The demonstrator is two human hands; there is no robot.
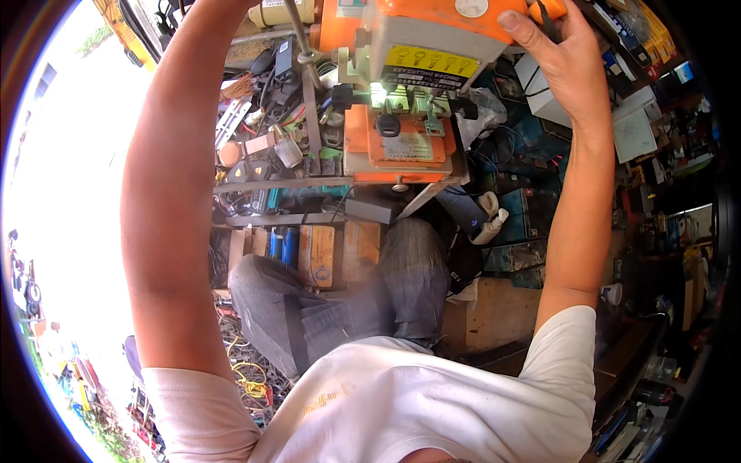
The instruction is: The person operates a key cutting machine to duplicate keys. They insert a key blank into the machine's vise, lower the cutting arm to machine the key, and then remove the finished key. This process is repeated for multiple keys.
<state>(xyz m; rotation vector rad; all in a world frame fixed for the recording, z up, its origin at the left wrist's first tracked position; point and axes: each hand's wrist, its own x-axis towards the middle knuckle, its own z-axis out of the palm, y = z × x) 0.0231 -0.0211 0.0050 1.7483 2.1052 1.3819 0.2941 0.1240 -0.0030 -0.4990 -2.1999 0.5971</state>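
Observation:
An orange and grey key machine (432, 46) stands in front of me, with a yellow label on its body. Two clamps sit low on it, one holding a black-headed key (387, 123), the other a metal key (433, 123). My right hand (552, 42) is closed round an orange knob (540, 11) at the machine's top right, thumb against the housing. My left hand is at the top edge near a metal lever (297, 31); its fingers are almost wholly out of frame, so I cannot tell what it holds.
Tools, wires and small parts (258, 139) crowd the bench on the left, above wooden boxes (316, 255). My bent legs (409, 285) are below the machine. Teal cases (525, 212), a white box (540, 96) and cluttered shelves stand on the right. Tangled cables (255, 378) lie lower left.

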